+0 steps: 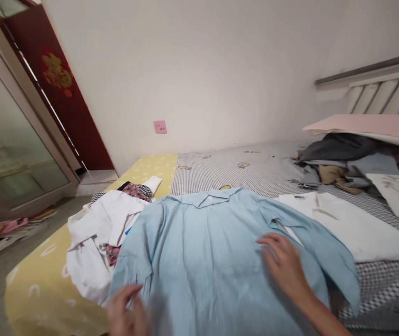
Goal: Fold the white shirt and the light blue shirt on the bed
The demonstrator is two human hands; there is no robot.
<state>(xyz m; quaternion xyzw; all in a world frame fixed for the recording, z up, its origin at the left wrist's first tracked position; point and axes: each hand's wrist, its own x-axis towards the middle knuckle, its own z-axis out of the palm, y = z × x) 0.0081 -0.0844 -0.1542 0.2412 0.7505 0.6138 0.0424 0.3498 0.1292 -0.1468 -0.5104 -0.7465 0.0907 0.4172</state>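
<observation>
The light blue shirt [202,242] lay spread on the bed [199,172] in front of you, its collar [211,198] toward the wall [220,84] and its lower part running out of view at the near edge. Your right hand [281,259] was over the right side of the shirt's body, fingers parted and gripping nothing; you could not tell from this angle whether the fingertips pressed on the cloth. Your left hand [129,310], blurred and partly cut off, was by the left sleeve [132,256], fingers loosely bent, with no cloth seen caught in them.

The step looked like smoothing the shirt, and it called for flat palms and light strokes from the middle outward, since soft creases ran down the body. Cloth this thin would probably have bunched under a hard push. The sleeves deserved your care too: the left one lay close along the side, while the right sleeve [321,238] angled outward, leaving a gap beside the body. It also paid to mind the heap of clothes [97,219] at the left and the white garment [353,228] at the right, so that neither got dragged along
</observation>
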